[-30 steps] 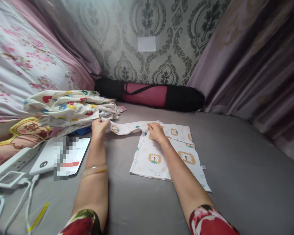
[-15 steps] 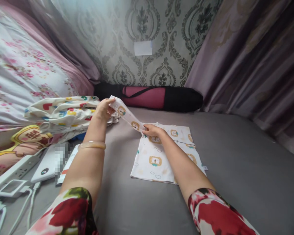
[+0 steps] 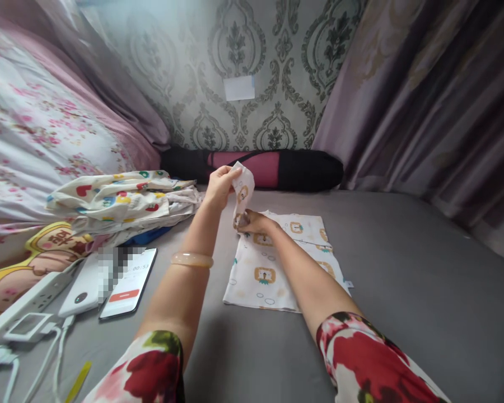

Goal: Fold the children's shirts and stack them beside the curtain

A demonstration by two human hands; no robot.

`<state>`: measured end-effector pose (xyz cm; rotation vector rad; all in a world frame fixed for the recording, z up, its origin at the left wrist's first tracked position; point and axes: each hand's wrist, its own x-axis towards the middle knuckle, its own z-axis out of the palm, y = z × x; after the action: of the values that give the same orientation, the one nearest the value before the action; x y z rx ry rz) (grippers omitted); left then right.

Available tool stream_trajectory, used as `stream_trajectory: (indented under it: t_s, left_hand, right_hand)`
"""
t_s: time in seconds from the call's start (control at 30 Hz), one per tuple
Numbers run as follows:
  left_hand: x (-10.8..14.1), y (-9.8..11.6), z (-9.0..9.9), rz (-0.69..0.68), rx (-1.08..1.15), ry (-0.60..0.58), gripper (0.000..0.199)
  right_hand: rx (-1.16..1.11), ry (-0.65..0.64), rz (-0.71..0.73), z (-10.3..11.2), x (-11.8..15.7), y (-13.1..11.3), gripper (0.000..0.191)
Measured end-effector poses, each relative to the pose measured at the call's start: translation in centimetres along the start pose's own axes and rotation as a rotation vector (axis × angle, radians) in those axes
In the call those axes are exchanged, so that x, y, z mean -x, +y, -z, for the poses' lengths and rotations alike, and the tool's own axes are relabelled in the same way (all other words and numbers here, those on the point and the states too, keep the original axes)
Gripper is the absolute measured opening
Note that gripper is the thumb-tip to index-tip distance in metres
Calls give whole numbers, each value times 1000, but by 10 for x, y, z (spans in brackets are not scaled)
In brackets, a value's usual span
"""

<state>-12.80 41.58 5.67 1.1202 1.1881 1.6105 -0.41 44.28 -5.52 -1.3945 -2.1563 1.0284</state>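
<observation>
A small white shirt [image 3: 252, 291] printed with orange lion faces lies flat on the grey sheet, with a tag at its lower right edge. My left hand [image 3: 222, 183] pinches the cuff end of its left-hand sleeve [image 3: 244, 182], raised above the sheet. Where that sleeve joins the body, my right hand [image 3: 258, 222] is closed on the fabric. Between the two hands the sleeve bends in a slack curve. A bangle circles my left forearm. My right forearm hides part of the shirt's middle.
A crumpled patterned garment [image 3: 117, 196] lies at the left, near a cartoon cushion [image 3: 37, 257]. Closer in are a phone [image 3: 130, 285], a white power bank [image 3: 82, 294] and a power strip [image 3: 25, 305] with cables. A black and maroon bag [image 3: 252, 168] lies along the wall.
My left hand has brought the sleeve end rightward, close to my right hand, so the stretched sleeve is now slack and bent. The phone at the left is now uncovered by my arm.
</observation>
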Motion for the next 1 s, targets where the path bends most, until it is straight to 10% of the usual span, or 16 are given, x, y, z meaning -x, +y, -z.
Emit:
stream_trajectory:
  t_s: [0.2,0.37,0.63,1.0]
  left_hand:
    - [15,-22,-51,-125,-152,-17,28]
    - [43,-35,-72,-158,-203,-384,40]
    - [54,-84,-21,-43,-500,-52,45]
    - [77,-125,4,-23,-1179,-233,51]
  right_hand:
    - [-415,126,-145,32,42,29,40]
    - [-732,37,-163,68,80,58,58]
    - [-815,126,-178,72,93,82,62]
    - [-1016,194,-185,96,95,95,66]
